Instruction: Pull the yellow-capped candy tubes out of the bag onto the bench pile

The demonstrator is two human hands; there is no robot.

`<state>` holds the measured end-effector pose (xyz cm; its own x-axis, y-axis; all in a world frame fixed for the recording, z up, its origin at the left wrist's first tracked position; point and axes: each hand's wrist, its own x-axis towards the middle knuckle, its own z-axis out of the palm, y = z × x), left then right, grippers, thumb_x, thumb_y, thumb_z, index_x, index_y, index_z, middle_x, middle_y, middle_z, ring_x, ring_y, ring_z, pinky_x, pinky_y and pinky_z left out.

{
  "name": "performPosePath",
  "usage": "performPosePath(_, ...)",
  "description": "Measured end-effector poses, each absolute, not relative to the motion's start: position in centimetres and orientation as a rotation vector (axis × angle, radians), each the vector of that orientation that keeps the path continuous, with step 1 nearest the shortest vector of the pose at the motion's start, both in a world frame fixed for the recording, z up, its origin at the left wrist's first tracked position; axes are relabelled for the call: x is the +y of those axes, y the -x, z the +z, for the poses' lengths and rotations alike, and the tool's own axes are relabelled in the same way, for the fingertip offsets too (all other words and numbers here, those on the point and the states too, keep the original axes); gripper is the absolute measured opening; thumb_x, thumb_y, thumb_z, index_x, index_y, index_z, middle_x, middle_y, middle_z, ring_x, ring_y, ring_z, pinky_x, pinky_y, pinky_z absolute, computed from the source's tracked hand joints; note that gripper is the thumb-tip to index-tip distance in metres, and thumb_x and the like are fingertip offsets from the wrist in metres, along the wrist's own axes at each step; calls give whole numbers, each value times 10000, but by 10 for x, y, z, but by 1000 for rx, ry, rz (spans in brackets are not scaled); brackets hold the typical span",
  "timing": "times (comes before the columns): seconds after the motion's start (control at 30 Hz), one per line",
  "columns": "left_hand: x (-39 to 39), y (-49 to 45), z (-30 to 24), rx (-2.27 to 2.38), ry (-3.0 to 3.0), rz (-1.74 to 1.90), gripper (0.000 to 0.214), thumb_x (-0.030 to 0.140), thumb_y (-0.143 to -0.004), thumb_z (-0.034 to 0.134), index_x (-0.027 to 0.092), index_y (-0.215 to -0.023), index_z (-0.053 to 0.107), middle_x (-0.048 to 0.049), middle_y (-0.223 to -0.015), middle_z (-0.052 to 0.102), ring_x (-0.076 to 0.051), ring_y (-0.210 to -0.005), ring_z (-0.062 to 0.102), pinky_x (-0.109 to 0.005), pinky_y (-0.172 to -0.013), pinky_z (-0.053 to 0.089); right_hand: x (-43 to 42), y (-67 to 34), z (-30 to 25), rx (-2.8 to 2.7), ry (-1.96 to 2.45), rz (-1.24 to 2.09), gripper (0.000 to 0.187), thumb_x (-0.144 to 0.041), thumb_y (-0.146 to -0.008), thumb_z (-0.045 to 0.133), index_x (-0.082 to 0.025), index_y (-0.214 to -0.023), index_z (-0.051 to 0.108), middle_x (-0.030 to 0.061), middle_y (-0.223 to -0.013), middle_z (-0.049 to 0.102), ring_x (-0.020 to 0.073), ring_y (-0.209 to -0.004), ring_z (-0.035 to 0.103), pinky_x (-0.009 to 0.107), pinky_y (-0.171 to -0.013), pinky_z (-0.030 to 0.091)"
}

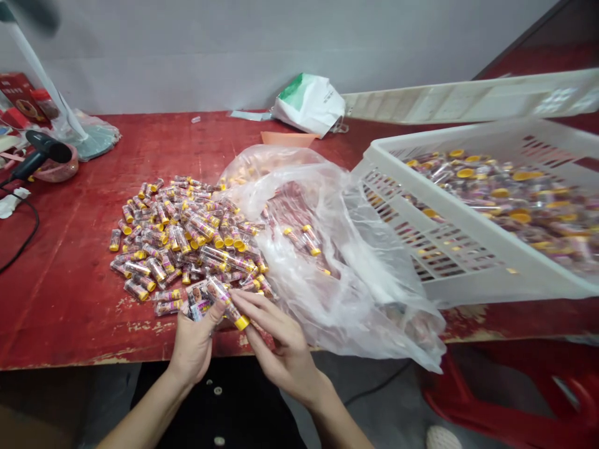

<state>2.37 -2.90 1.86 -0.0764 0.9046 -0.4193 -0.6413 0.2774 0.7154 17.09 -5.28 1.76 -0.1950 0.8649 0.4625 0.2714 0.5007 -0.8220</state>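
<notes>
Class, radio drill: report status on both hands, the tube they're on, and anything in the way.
Left hand, right hand both on one yellow-capped clear tube. Loose tube pile directly ahead. Clear plastic bag right of hands, not blocking.

Tubes (182, 243) heaped on workbench (60, 299), plastic bag (327, 262) beside, crate (472, 212) further right

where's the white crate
In the head view, the white plastic crate sits tilted at the right end of the red table, just right of the clear plastic bag.
</notes>
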Motion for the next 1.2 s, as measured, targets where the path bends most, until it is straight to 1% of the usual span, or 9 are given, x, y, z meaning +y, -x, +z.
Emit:
performPosePath(0.1,-32,-27,19,1016,-371,1297,356,232,-615,882,171,-926,721,-58,-939,763,-203,-924,706,-345,-919,530,-48,-163,15,-1590,978,696,497,-14,-904,555,-323,-1280,657,69,-1174,714,200,-1065,690,339,-901,577)
performPosePath(0.2,-34,-28,18,1017,-390,1297,378,245,-624,878,178,-963,724,-59,-970,763,-202,-947,701,-347,-936,521,-46,-157,12,-1501,995,649,469,-5,-879,604,-334,-1196,711,50,-1081,749,191,-976,710,330,-847,574)
performPosePath(0.43,-21,-23,14,981,-371,1296,476,244,-691,837,205,-1135,670,-67,-1001,756,-225,-979,704,-370,-893,552,-34,-151,2,-1390,1033,699,381,-56,-883,622,-326,-1120,748,39,-1061,763,201,-982,707,359,-864,565)
performPosePath(0.57,-11,-13,12,964,-292,1333,426,361,-818,718,214,-1206,622,-99,-1036,748,-236,-926,725,-398,-834,583,3,-143,-2,-1249,1090,775,275,-125,-892,608,-272,-1060,769,51,-1057,761,207,-997,704,377,-902,564)
performPosePath(0.67,-7,-7,10,1002,-247,1362,406,392,-877,637,192,-1228,603,-124,-1013,749,-243,-903,734,-426,-843,584,48,-132,-1,-1182,1075,676,223,-170,-889,606,-238,-1024,771,60,-1039,758,203,-997,696,377,-924,549)
performPosePath(0.8,-7,-1,10,1027,-238,1392,348,287,-874,656,192,-1207,611,-116,-1004,754,-232,-942,729,-434,-890,572,95,-131,-1,-1329,1196,551,256,-236,-920,549,-214,-1092,737,79,-1119,736,197,-1036,675,334,-856,562)
performPosePath(0.9,-6,8,10,1112,-190,1361,200,177,-875,640,153,-1073,654,-100,-924,759,-210,-879,737,-405,-864,590,104,-167,-1,-1464,1397,539,290,-243,-905,566,-226,-1159,704,68,-1177,717,186,-1020,670,316,-855,547)
performPosePath(1.07,-2,11,9,1109,-138,1280,150,62,-847,638,146,-964,682,-75,-910,761,-173,-813,737,-339,-803,614,94,-270,-5,-1353,1859,465,130,-150,-797,644,-137,-903,717,149,-935,720,274,-1024,637,389,-910,465)
performPosePath(1.2,-3,-5,14,1046,-42,1261,172,-5,-807,654,131,-899,704,-75,-911,765,-170,-835,736,-308,-814,609,95,-312,-16,-1261,2015,519,57,-113,-743,657,-136,-795,651,131,-786,650,293,-951,617,402,-865,441)
